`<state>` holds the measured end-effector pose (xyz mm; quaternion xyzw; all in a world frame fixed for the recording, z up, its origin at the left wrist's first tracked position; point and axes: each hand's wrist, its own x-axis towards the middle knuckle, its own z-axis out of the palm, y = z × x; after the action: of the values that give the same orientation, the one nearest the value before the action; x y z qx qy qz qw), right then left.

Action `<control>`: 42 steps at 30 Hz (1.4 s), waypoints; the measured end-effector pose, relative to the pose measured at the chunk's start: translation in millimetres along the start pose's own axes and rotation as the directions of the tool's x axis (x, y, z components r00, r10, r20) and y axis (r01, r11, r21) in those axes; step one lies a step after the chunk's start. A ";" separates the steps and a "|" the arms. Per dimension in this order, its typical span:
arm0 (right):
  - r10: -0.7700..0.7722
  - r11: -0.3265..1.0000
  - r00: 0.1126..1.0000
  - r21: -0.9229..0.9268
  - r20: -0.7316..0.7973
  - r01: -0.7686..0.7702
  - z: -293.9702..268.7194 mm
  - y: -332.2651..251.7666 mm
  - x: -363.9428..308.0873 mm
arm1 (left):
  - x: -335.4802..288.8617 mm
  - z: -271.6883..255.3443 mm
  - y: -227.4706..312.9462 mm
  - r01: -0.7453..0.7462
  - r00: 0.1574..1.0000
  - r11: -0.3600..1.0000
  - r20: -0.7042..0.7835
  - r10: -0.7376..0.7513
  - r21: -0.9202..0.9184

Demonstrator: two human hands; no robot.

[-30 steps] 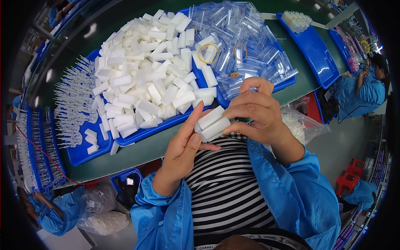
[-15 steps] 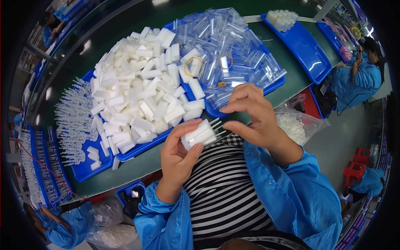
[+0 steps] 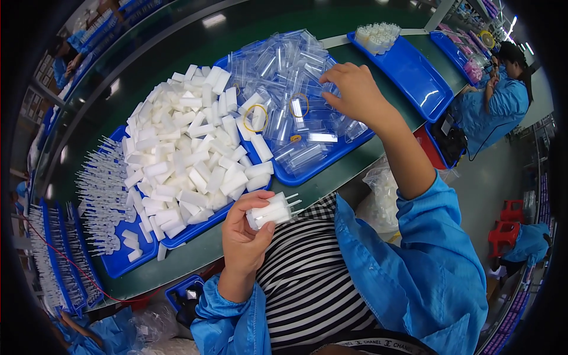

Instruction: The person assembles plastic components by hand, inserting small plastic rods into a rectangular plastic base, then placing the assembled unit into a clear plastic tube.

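My left hand (image 3: 244,239) is wrapped round a bundle of white foam pieces (image 3: 271,211). Thin pale rods stick out of its right end, and a clear sleeve seems to cover part of it. My right hand (image 3: 357,94) is stretched out over the right part of a pile of clear plastic tubes (image 3: 278,80), thumb and fingers apart. Nothing shows between them. The tubes lie loose in a blue tray (image 3: 316,171), with yellow rubber bands (image 3: 255,118) on top. Left of them, white foam blocks (image 3: 183,148) are heaped high in another blue tray (image 3: 204,226).
Many thin white rods with foam bits (image 3: 103,198) fill a blue tray at the left. A long blue tray (image 3: 414,77) with pale small parts (image 3: 378,36) stands at the right. A plastic bag (image 3: 378,198) hangs below the table edge. Co-workers in blue (image 3: 494,109) sit nearby.
My right hand has moved away from the foam bundle, forward and over the clear tubes. My left hand keeps hold of the bundle, slightly lower in view. The whole view has shifted a little.
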<state>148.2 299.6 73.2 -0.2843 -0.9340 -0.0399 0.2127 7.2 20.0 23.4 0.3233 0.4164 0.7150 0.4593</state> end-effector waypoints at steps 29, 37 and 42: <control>-0.121 0.559 0.993 0.827 0.006 0.063 -33.1 -87.1 -53.3 | 5.1 1.2 3.8 -0.025 0.993 0.998 -0.114 0.019 -0.056; -0.029 0.356 0.995 0.931 0.097 -0.080 -26.0 -103.3 -73.9 | 3.7 2.7 3.8 -0.065 0.993 0.998 -0.097 0.065 0.008; 0.028 0.239 0.995 0.966 0.099 -0.103 -33.8 -109.7 -73.1 | 2.3 2.8 4.5 -0.092 0.990 0.993 -0.103 0.100 0.078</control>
<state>155.4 163.7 78.3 -0.1327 -0.7539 0.5609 0.3155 7.0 21.9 28.9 0.3210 0.4501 0.7367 0.3894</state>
